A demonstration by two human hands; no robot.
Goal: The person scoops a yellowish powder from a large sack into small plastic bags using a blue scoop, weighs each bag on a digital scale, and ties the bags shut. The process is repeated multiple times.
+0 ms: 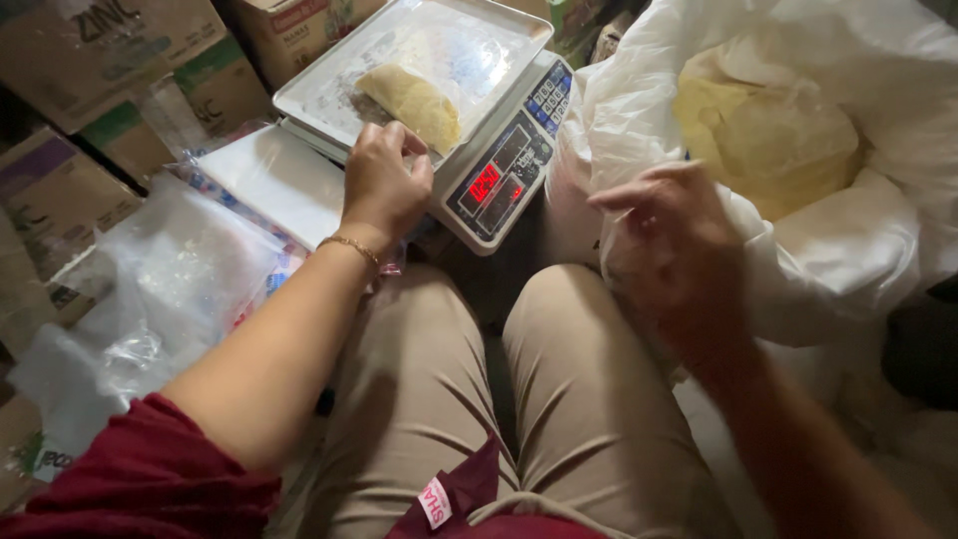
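Khaki trouser legs [469, 399] fill the near part of the view, with a dark red sleeve [150, 479] low on the left side. Just beyond the knees, the left hand [384, 180], a thin gold bracelet [351, 247] at its wrist, is curled with fingertips pressed down on the near edge of the small clear plastic bag of pale yellow powder [414, 100], which lies on the steel pan of a grey digital weighing scale [504, 165] showing red digits. The right hand [674, 250] is blurred, hovering beside the large white plastic sack [848, 230]; its fingers look loosely bent, but whether they pinch anything cannot be told. Inside that open sack, farther off, sits a mound of yellow powder [768, 135]. To the left lie loose clear plastic bags [170, 289] and a flat white sheet [279, 180], with brown cardboard boxes [110, 60] stacked behind.
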